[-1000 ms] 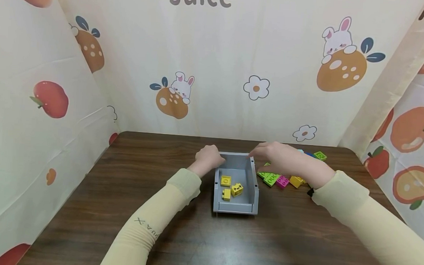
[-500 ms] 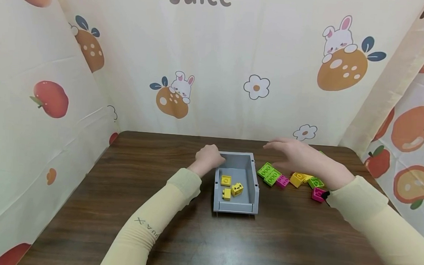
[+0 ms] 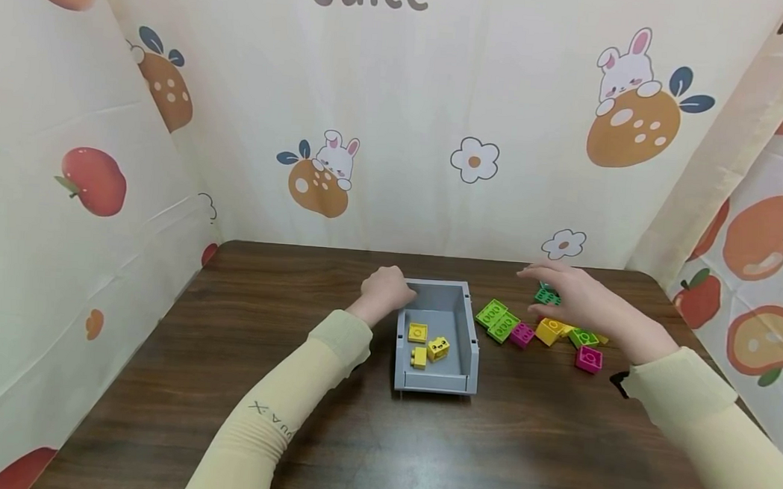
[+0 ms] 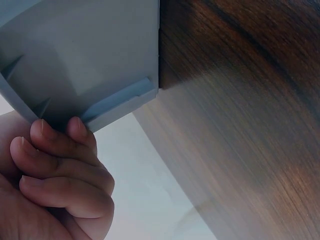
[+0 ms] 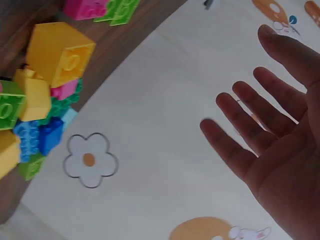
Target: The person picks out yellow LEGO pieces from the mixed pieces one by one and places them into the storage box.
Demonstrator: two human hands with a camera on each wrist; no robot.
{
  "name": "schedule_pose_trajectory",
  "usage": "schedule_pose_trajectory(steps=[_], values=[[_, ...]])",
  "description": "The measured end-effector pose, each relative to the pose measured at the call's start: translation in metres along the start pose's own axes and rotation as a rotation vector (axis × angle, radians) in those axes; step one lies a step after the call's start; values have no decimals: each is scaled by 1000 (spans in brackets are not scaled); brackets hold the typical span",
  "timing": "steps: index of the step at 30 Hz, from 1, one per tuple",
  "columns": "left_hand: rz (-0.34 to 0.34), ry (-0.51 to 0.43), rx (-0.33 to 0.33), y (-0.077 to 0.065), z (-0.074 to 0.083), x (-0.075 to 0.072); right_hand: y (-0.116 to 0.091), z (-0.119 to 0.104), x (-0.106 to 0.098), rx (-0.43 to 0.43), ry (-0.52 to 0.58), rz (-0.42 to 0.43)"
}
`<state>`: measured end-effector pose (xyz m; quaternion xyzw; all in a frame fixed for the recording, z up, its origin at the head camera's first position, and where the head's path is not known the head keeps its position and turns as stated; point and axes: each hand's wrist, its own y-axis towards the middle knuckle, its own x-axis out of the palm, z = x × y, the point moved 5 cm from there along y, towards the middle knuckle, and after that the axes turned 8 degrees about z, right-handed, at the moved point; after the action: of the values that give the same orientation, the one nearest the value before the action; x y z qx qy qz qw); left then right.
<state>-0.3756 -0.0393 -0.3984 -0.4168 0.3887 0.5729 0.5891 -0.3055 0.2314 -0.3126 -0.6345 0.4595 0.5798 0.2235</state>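
Note:
A grey plastic bin (image 3: 435, 384) stands mid-table, with three yellow toy bricks (image 3: 437, 349) lying inside it. My left hand (image 3: 386, 287) grips the bin's far left edge; in the left wrist view its curled fingers (image 4: 75, 175) meet the rim of the bin (image 4: 105, 50). Over the loose bricks right of the bin hovers my right hand (image 3: 573, 297), its fingers spread and holding nothing. The right wrist view shows its bare palm (image 5: 290, 190), apart from the yellow brick (image 5: 62, 55) and blue brick (image 5: 50, 136). The hand and forearm hide part of the pile in the head view.
Lime green bricks (image 3: 497, 320) lie close to the bin's right side. Beyond them are a magenta brick (image 3: 522, 335), a yellow brick (image 3: 549, 331) and another magenta brick (image 3: 589, 359). A printed curtain (image 3: 394, 200) hangs behind the wooden table (image 3: 281, 283).
My right hand has moved from the bin's right rim rightward over the loose bricks, uncovering several of them. The left hand and bin have stayed in place.

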Motion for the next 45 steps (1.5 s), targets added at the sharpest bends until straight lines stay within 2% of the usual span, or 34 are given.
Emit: schedule_pose_trajectory(steps=[5, 15, 31, 45], values=[[4, 4, 3, -1, 1, -1, -10, 14, 7, 29, -10, 14], [5, -2, 4, -2, 2, -2, -26, 41, 28, 131, 20, -17], [-5, 1, 0, -2, 1, -2, -38, 69, 60, 170, 39, -2], [-11, -4, -5, -2, 2, -2, -37, 77, 74, 169, 4, -7]])
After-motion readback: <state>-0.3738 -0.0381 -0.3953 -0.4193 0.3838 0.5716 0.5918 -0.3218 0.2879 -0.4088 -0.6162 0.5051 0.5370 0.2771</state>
